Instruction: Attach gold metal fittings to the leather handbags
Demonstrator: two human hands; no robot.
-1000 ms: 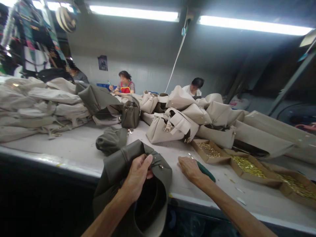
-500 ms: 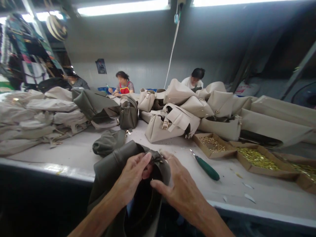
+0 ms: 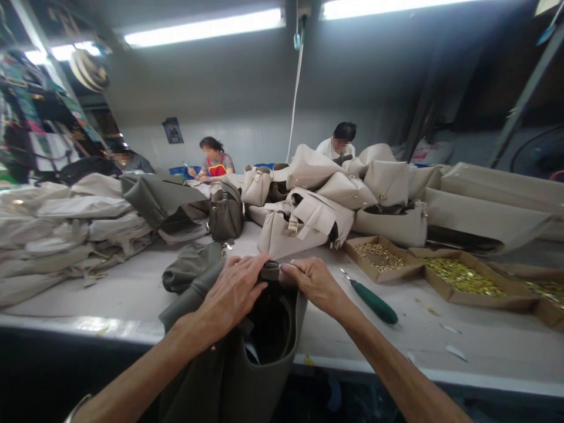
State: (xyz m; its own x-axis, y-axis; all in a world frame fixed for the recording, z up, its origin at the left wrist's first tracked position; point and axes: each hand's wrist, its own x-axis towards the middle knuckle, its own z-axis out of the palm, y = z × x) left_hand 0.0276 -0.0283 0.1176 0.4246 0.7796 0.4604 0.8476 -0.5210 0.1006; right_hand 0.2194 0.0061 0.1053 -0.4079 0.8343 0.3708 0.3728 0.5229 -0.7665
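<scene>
A dark olive handbag (image 3: 273, 373) hangs over the table's near edge, its mouth facing me. My left hand (image 3: 240, 285) is closed on the bag's far rim, thumb toward the opening. Opposite it, my right hand (image 3: 315, 285) pinches the same rim between thumb and fingers. Between the two hands a short strap piece (image 3: 269, 270) shows at the rim; its fittings are too small to make out. Just behind my left hand lies a crumpled dark olive pouch (image 3: 189, 267) with a metal clasp. To the right of my right hand rests a green-handled tool (image 3: 374, 302) with a metal tip.
Cardboard trays of small gold hardware (image 3: 381, 258) and gold pieces (image 3: 462, 276) stand at the right. Beige bags (image 3: 304, 223) are piled behind, and more beige bags (image 3: 66, 229) are stacked at the left. Several co-workers, one in a red apron (image 3: 217, 167), sit across the table (image 3: 118, 294).
My right hand has gone from spread fingers to a pinch on the rim. My left hand has turned palm-down over it. The bag's opening has turned more toward me.
</scene>
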